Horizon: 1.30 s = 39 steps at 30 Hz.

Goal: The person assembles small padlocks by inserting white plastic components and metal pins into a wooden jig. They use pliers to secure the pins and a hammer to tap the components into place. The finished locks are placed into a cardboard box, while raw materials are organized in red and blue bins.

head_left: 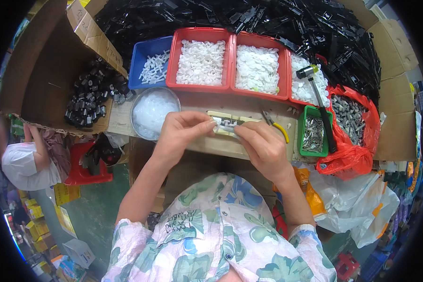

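My left hand [179, 135] is closed in a pinch over a cream-coloured block fixture [242, 118] on the bench's front part. A small white plastic piece [216, 121] shows at its fingertips. From the right, my right hand [266, 146] is also closed, thumb and fingers pressed together at the fixture's near side; what they grip is hidden. Between both sets of fingertips lies a small grey-and-white part [228, 125]. A round metal bowl [135, 124] with clear plastic pieces stands left of my left hand. Yellow-handled pliers [278, 127] lie just beyond my right hand.
Behind the fixture stand a blue bin [133, 66] and red bins [232, 61] of white parts. A hammer [322, 103] leans by a green tray [308, 151] of metal pins and a red bag [345, 162]. Black parts [174, 16] pile behind. A person [30, 162] sits at left.
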Motion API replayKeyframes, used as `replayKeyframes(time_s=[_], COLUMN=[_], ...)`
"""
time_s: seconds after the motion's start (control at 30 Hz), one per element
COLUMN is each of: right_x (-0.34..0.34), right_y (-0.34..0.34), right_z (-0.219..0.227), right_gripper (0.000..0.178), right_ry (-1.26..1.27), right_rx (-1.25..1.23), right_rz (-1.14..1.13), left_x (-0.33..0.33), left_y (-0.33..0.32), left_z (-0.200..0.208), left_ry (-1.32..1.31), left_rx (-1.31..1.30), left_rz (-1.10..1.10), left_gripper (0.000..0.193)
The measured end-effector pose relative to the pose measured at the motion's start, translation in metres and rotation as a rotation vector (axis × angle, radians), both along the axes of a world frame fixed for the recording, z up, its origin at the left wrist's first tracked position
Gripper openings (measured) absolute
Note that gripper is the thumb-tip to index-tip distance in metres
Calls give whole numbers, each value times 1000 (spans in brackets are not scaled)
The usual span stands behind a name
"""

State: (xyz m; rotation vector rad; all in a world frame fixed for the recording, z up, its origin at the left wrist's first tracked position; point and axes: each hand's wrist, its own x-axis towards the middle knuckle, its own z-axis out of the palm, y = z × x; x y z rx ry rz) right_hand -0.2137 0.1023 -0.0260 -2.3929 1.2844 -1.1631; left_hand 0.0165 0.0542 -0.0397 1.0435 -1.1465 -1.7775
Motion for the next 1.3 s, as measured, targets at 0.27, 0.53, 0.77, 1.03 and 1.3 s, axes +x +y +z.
replayKeyframes(time_s=[0.27, 0.53, 0.77, 1.03, 1.3], right_x=[-8, -20, -30, -33, -41], right_y=[7, 10, 11, 12, 11], right_z=[-5, -16, -17, -18, -27], right_gripper=[23, 16, 12, 10, 10], right_ry=[-686, -750, -968, -1023, -947], right_rx=[809, 829, 900, 968, 961], right_rz=[-80, -37, -31, 4, -53], left_x=[-7, -25, -29, -28, -36], left_y=[7, 10, 18, 6, 0], left_z=[-6, 2, 1, -7, -15], left_ry=[31, 125, -445, -610, -528], left_rx=[55, 273, -674, -1131, -879], left_rz=[3, 8, 47, 2, -116], left_gripper=[16, 22, 37, 26, 14])
